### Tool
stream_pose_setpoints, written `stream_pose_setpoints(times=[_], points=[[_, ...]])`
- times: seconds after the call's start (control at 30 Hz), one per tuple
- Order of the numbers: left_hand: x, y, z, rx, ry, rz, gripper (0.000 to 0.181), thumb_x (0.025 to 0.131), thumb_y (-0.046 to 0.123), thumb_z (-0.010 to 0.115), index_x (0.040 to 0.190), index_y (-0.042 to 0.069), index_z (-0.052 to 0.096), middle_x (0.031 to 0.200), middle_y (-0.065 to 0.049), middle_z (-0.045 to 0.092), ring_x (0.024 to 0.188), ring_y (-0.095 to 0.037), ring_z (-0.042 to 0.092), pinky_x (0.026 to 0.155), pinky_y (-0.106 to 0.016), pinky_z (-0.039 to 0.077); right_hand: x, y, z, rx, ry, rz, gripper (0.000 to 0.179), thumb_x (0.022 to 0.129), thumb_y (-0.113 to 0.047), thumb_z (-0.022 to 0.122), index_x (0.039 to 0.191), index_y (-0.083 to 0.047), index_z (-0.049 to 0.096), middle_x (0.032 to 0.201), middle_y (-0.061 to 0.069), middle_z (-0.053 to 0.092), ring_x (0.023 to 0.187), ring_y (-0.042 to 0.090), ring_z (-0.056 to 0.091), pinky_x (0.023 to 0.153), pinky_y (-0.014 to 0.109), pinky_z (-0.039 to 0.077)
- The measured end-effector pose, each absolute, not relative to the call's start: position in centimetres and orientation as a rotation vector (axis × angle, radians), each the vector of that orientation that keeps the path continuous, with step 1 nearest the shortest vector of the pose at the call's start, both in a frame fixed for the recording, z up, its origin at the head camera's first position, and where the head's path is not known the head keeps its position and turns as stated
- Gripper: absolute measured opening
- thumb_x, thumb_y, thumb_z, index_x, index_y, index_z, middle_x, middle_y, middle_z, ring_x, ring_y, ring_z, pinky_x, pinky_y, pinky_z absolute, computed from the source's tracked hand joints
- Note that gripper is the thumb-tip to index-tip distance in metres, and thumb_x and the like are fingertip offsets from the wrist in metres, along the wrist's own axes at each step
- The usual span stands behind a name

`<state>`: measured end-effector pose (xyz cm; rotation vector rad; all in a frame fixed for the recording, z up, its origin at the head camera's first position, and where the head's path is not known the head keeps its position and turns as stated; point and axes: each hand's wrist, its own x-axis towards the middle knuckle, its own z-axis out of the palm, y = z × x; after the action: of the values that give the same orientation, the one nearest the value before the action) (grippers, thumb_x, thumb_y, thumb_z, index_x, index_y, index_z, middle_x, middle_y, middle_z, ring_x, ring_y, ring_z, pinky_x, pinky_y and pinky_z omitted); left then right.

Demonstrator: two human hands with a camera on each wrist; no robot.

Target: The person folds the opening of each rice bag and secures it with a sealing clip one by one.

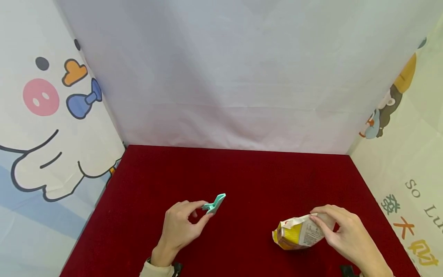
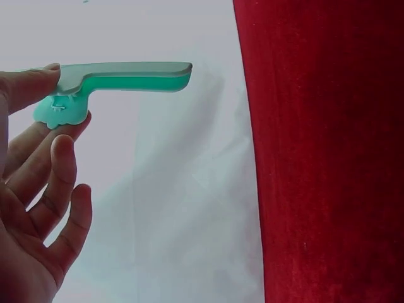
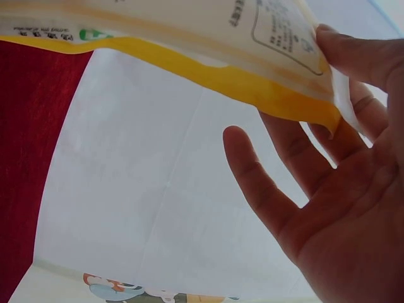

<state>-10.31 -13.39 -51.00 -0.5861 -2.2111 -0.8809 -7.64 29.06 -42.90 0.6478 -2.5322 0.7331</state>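
Between thumb and fingers, my left hand [image 1: 180, 227] pinches a mint-green sealing clip [image 1: 216, 204] by its handle end. In the left wrist view the clip's long bar [image 2: 136, 77] points right, its two halves lying together. On the right, a yellow and white food bag [image 1: 300, 233] is held up by my right hand [image 1: 353, 232], thumb against one face and fingers behind. The right wrist view shows printed panels on the bag [image 3: 189, 38] and a yellow lower edge. Its contents are hidden. Clip and bag are apart.
A dark red cloth [image 1: 194, 169] covers the table under both hands. White fabric [image 1: 242, 77] hangs behind it. Printed curtains with cartoon figures stand at the left [image 1: 34, 130] and right [image 1: 398, 161] sides.
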Motion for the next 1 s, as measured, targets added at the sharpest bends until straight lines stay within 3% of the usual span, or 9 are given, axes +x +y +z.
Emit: stream_pose_setpoints(times=[1.0], points=[[-10.2, -11.2, -49.7, -0.587, -2.301, -0.874, 0.029, 0.075, 0.029, 0.097, 0.099, 0.018, 0.084, 0.071, 0.011, 0.071, 0.060, 0.000, 0.052, 0.056, -0.014, 0.041, -7.6, 28.9, -43.2, 0.639, -2.520, 0.771, 0.042, 0.075, 0.008, 0.090, 0.099, -0.024, 0.077, 0.095, -0.014, 0.075, 0.086, -0.002, 0.068, 0.080, 0.003, 0.050]])
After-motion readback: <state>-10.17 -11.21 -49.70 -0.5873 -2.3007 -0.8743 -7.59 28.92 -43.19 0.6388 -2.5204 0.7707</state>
